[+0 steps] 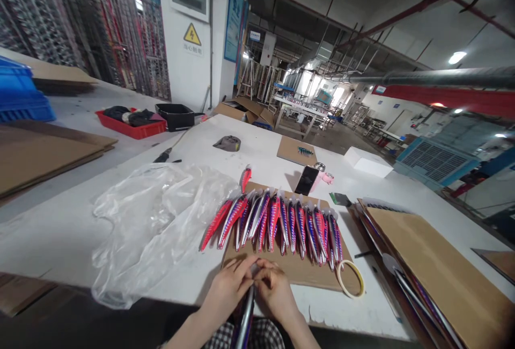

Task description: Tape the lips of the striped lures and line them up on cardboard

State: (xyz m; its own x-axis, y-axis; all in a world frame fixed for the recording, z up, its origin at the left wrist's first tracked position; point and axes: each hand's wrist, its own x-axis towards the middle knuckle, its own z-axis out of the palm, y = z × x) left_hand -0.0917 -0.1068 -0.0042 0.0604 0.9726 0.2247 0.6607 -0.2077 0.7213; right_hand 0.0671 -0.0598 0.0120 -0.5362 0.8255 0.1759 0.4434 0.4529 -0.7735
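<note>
At the bottom centre of the frame, the left hand (228,288) and right hand (274,290) both pinch the top of one shiny lure (245,317), which hangs down between them, just below the row of lures (277,221) on the cardboard sheet (300,271).

Yellow triangular warning sign (192,34) with lightning bolt on white pillar (183,70); characters beneath too small to read. Blue poster (234,16) on pillar side: print illegible. No other readable text.

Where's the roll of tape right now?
The tape roll lies on the cardboard sheet's near right corner, right of the right hand, below the row of lures.
</note>
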